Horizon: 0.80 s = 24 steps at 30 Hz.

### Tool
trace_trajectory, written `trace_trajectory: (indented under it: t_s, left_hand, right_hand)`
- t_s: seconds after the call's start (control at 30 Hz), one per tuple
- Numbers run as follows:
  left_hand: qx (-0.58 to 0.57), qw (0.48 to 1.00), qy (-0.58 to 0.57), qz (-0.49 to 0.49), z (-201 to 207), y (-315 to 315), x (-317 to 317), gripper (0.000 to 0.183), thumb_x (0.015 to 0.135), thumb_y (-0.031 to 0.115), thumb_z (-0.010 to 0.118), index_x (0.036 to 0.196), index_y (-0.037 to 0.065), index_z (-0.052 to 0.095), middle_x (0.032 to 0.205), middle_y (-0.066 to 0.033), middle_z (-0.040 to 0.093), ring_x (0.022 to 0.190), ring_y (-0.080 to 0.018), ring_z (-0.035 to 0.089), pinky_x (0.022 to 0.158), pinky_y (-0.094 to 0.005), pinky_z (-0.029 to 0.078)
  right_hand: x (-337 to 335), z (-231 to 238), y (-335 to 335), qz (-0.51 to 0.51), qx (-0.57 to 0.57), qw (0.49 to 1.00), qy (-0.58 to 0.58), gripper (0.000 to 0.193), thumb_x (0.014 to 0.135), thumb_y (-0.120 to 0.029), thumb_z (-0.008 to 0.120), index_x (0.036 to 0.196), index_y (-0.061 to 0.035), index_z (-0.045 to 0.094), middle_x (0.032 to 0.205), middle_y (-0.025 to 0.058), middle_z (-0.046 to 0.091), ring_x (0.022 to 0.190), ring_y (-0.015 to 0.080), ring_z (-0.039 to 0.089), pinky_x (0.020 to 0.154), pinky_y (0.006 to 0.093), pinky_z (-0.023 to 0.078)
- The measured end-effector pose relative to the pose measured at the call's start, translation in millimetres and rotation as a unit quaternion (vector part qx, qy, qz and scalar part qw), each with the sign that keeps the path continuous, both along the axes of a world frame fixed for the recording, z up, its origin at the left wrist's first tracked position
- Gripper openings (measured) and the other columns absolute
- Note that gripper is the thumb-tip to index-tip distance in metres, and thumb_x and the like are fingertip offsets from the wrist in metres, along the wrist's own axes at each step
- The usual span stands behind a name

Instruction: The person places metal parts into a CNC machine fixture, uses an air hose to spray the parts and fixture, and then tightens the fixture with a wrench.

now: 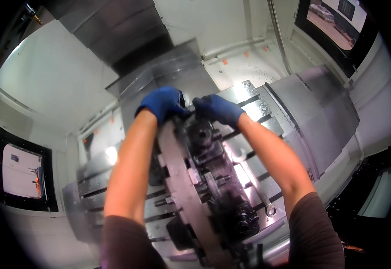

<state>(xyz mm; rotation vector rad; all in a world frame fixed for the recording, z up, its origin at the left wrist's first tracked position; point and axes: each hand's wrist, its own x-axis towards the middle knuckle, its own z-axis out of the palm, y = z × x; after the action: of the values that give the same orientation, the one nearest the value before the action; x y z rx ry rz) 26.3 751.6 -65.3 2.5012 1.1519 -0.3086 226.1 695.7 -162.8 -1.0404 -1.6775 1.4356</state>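
Observation:
My left hand [162, 103], in a blue glove, is at the far end of a dark metal fixture [202, 136]. Its fingers curl inward, and whatever they grip is hidden. Just to the right, my right hand [219, 110], gloved too, bends its fingers at the same far end; I cannot make out what lies in them. A long, curved grey metal workpiece [177, 168] runs from below my left hand toward me along the fixture. Bolts and black clamp blocks [244, 223] sit along its sides. A wrench [260, 195] with a ring end lies right of the fixture.
The slotted machine table [245, 95] spreads beneath the fixture, wet with droplets at the far right. Stepped metal covers [318, 101] flank it on the right. Pale enclosure walls [56, 67] surround it, with windows [23, 170] at left and far right. A pipe [279, 38] slants down behind.

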Motion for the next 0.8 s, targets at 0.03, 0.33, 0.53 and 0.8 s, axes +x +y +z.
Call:
trace_trajectory:
  t_s: [0.03,0.33,0.53,0.8]
  left_hand:
    - [0.010,1.000,0.001,0.005,1.8,-2.7,-1.0,0.042,0.070,0.043,0.076,0.092,0.007,0.072,0.083,-0.0162,0.069,0.076,-0.0319,0.065,0.070,-0.0374,0.050]
    - [0.044,0.999,-0.010,0.025,8.4,-17.6,0.5,0.045,0.066,0.043,0.079,0.091,0.007,0.070,0.083,-0.0155,0.068,0.077,-0.0323,0.065,0.071,-0.0376,0.050]
    - [0.062,0.997,-0.043,0.010,-1.9,-10.7,-5.2,0.041,0.064,0.038,0.080,0.092,0.009,0.070,0.087,-0.0153,0.068,0.083,-0.0325,0.065,0.074,-0.0387,0.050]
    - [0.085,0.996,-0.018,0.028,6.3,-21.8,0.7,0.041,0.064,0.037,0.079,0.091,0.008,0.069,0.089,-0.0164,0.068,0.087,-0.0338,0.065,0.076,-0.0396,0.050]
  right_hand:
    - [-1.7,9.7,-2.1,-0.022,-0.089,0.995,-0.049,0.034,0.091,-0.036,0.061,0.098,-0.0028,0.065,0.080,0.0057,0.064,0.071,0.0117,0.058,0.066,0.0249,0.046]
    - [-7.7,34.9,-16.3,-0.031,-0.145,0.986,-0.075,0.059,0.091,-0.058,0.049,0.091,-0.0016,0.065,0.075,0.0051,0.061,0.068,0.0120,0.054,0.064,0.0256,0.043]
    - [-10.1,7.3,-7.9,0.043,0.250,0.967,0.007,0.030,0.093,-0.028,0.059,0.102,-0.0007,0.064,0.086,0.0072,0.063,0.075,0.0109,0.058,0.070,0.0273,0.047]
    - [-15.8,10.7,-17.1,-0.015,-0.065,0.996,0.055,0.029,0.092,-0.025,0.063,0.110,-0.0026,0.060,0.089,0.0061,0.063,0.079,0.0108,0.058,0.073,0.0266,0.048]
